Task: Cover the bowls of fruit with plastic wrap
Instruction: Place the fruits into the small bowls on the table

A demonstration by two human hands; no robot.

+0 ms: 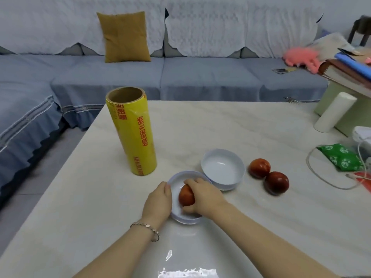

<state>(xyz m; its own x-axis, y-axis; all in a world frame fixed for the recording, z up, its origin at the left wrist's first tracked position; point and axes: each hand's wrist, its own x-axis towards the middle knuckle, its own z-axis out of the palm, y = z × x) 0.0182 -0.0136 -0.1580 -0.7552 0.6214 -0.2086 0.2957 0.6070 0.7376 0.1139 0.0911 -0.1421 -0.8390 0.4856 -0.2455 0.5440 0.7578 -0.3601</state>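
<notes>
- Progress: early. No film is pulled yet, both bowls are uncovered, and filling is likely half done.
- Right hand (202, 195): grip clamped round one red fruit (186, 196), held low inside the near bowl (185, 220).
- Left hand (158, 199): grip curled on that bowl's left rim, probably steadying it.
- Far bowl (222, 167): empty, just beside the near one.
- Two loose fruits (259, 168) lie on the counter (220, 125) to its right, side by side.
- Plastic wrap roll (132, 133): upright, left of the bowls, apart from both hands.
- Materials: smooth, pale, shallow bowls; glossy round fruit; yellow printed film on a cardboard core; polished, marble-look counter with glare.
</notes>
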